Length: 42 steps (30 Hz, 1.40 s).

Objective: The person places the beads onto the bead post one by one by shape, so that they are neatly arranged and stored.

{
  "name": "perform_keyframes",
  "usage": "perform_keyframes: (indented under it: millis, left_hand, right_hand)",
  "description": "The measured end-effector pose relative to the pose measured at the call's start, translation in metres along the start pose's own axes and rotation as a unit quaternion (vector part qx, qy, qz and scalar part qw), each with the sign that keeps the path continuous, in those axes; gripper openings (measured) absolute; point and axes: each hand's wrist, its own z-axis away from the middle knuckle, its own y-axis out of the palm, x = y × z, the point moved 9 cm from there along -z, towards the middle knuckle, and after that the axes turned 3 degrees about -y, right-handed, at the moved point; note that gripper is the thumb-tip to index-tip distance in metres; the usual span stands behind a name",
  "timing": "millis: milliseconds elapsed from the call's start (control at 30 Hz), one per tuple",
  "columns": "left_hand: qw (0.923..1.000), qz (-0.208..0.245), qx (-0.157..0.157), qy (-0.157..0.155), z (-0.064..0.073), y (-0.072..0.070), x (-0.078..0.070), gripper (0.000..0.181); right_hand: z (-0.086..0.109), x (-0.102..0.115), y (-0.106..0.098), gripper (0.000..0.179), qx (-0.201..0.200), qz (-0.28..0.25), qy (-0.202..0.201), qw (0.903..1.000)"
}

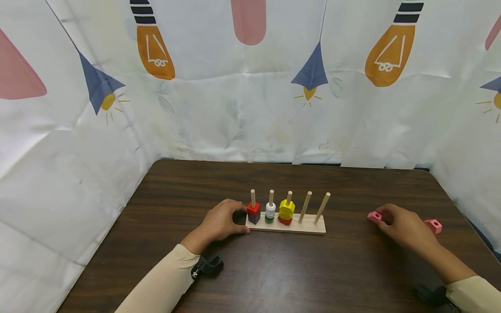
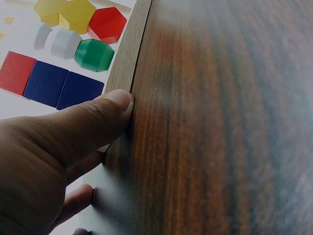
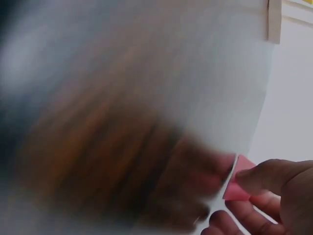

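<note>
A wooden peg board [image 1: 313, 228] with several upright pegs stands on the table. My left hand [image 1: 223, 221] grips its left end, and in the left wrist view the thumb [image 2: 115, 103] presses the board's long edge. On the leftmost peg a red block [image 1: 253, 208] tops dark blue blocks [image 2: 46, 82]. Beside it, white beads [image 1: 270, 209] sit above a green bead [image 2: 94, 55]. Yellow hexagonal pieces [image 1: 287, 209] rest over a red one [image 1: 285, 221] on the third peg. Off to the right, my right hand [image 1: 403, 226] pinches a pink block [image 1: 374, 217] between thumb and fingers.
Another pink block [image 1: 433, 226] lies on the table just right of my right hand. The dark wood-grain table [image 1: 297, 269] reaches back to a white printed curtain [image 1: 250, 121], which also hangs along the left and right sides.
</note>
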Motion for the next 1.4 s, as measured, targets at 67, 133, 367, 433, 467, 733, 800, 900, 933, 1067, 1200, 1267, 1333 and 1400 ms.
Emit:
perform_keyframes:
  millis: [67,133,367,433,467,733,800,900,933,1067,1200,1267,1333,1400]
  left_hand:
    - [1.0,-0.001,0.0,0.002,0.0,0.0,0.0,0.053]
    - [1.0,-0.002,0.002,0.003,0.0,0.0,-0.001,0.053]
    - [1.0,-0.003,0.003,0.008,0.0,0.001,-0.001,0.053]
    - [1.0,-0.002,0.0,0.009,0.0,0.0,-0.001,0.052]
    - [1.0,-0.003,0.0,0.008,0.0,0.0,-0.002,0.052]
    - [1.0,-0.004,0.001,0.003,0.0,0.001,0.0,0.052]
    - [1.0,-0.005,0.001,0.001,0.0,0.001,0.0,0.053]
    - [1.0,-0.005,0.0,0.0,0.0,0.0,0.0,0.053]
    - [1.0,-0.006,0.0,0.001,0.0,0.0,0.0,0.053]
    - [0.9999,-0.009,-0.001,0.006,-0.001,0.001,0.0,0.053]
    - [1.0,-0.007,-0.001,0.005,-0.001,0.0,0.0,0.053]
    - [1.0,-0.006,0.001,0.002,-0.001,0.0,0.0,0.053]
    - [1.0,-0.002,0.001,0.001,-0.001,0.0,0.0,0.053]
    - [1.0,-0.002,0.002,0.0,-0.001,0.0,0.001,0.053]
  right_hand:
    - [-0.004,0.011,0.001,0.034,-0.008,-0.008,-0.013,0.9998]
    - [-0.009,0.021,0.0,0.034,-0.015,-0.02,-0.026,0.9993]
    - [-0.019,0.059,-0.016,0.033,-0.036,-0.062,-0.059,0.9957]
    - [-0.021,0.068,-0.024,0.033,-0.039,-0.07,-0.064,0.9947]
    - [-0.022,0.072,-0.027,0.033,-0.04,-0.074,-0.066,0.9943]
    - [-0.023,0.103,-0.051,0.034,-0.066,-0.087,-0.107,0.9882]
    - [-0.023,0.111,-0.057,0.034,-0.083,-0.084,-0.126,0.9849]
    - [-0.022,0.121,-0.064,0.036,-0.1,-0.084,-0.15,0.98]
    - [-0.022,0.124,-0.066,0.036,-0.104,-0.086,-0.155,0.9786]
    - [-0.021,0.137,-0.074,0.039,-0.115,-0.083,-0.185,0.9723]
    - [-0.02,0.15,-0.08,0.04,-0.118,-0.079,-0.208,0.9679]
    - [-0.02,0.155,-0.082,0.04,-0.117,-0.077,-0.216,0.9664]
    - [-0.021,0.161,-0.084,0.04,-0.115,-0.077,-0.22,0.9655]
    - [-0.021,0.165,-0.084,0.04,-0.113,-0.08,-0.225,0.9646]
